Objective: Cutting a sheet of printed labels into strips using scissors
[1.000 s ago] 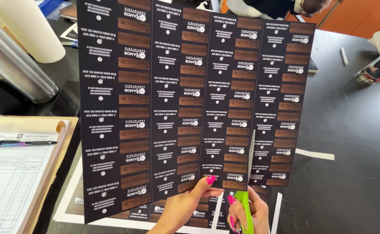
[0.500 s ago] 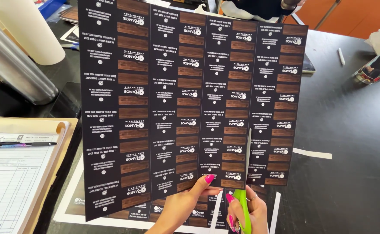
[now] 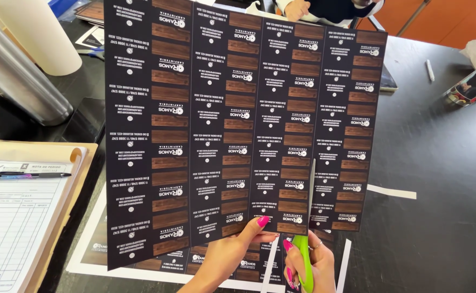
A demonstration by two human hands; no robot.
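Note:
A large black printed sheet [image 3: 205, 125] with rows of small cards bearing brown wood-grain bars is held upright over the table. My left hand [image 3: 232, 255] pinches its bottom edge, thumb on the front. My right hand [image 3: 311, 266] grips green-handled scissors [image 3: 306, 239] whose blade runs up into the sheet between the two right-hand columns. A cut slit reaches partway up from the bottom edge.
A clipboard with a form and a pen [image 3: 29, 175] lies at the left. A metal cylinder [image 3: 15, 76] and a white roll [image 3: 37, 32] stand behind it. Another printed sheet [image 3: 108, 260] lies underneath. Paper strips [image 3: 392, 191] rest on the dark table. Another person's hand [image 3: 297, 8] shows at the top.
The scissors' blade has advanced a little higher up the sheet. The sheet has shifted slightly in view; both hands keep their grips.

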